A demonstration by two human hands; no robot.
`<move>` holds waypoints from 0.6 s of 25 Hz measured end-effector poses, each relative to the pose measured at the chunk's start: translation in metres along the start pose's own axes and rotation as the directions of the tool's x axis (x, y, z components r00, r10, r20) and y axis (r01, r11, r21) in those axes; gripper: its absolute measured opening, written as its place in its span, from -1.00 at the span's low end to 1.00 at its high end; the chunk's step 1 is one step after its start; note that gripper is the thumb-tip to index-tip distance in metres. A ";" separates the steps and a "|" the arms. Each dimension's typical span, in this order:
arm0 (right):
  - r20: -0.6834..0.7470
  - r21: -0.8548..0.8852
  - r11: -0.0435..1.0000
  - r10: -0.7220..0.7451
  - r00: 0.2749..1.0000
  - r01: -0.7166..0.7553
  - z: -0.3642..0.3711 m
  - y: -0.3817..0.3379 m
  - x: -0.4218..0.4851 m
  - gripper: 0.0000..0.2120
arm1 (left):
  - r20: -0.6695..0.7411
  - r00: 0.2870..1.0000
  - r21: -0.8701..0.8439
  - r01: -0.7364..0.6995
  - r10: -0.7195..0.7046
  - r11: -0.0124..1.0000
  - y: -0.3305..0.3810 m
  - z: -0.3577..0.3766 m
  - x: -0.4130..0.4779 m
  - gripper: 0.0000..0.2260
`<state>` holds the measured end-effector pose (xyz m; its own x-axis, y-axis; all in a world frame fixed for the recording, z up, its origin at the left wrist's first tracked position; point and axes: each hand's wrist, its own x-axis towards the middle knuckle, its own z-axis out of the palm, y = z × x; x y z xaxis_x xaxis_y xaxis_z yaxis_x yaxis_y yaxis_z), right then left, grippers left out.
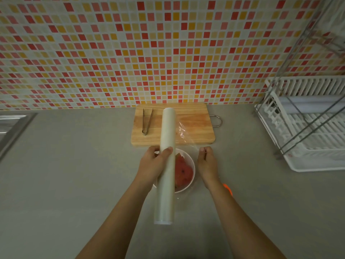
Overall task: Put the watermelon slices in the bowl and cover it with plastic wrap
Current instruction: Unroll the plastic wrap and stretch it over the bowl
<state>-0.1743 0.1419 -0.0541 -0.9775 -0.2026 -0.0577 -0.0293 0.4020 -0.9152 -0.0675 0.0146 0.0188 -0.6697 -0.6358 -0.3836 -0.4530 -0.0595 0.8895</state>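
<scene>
grey counter (74, 165), mosaic tile wall (130, 53) behind; dish rack (308, 128) right; bowl (193, 170) centre.

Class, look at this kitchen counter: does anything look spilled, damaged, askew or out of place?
Nothing is spilled or broken. The one untidy thing is the plastic film: stretched between the roll and the right hand, it is crinkled and slanted rather than flat over the bowl.
</scene>
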 end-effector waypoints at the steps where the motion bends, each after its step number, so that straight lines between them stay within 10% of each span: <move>1: 0.001 -0.012 1.000 0.000 1.000 0.000 0.001 0.002 -0.001 -0.79 | -0.002 1.000 0.008 -0.009 0.009 1.000 -0.002 -0.001 0.000 -0.70; 15: 0.019 -0.013 0.999 0.036 0.999 -0.036 0.004 0.011 0.002 -0.79 | -0.085 0.994 0.145 -0.049 0.061 0.988 -0.017 -0.006 0.005 -0.63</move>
<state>-0.1751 0.1421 -0.0663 -0.9738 -0.2049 -0.0983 0.0030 0.4208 -0.9071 -0.0597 0.0081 0.0032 -0.6437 -0.7016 -0.3057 -0.5006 0.0839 0.8616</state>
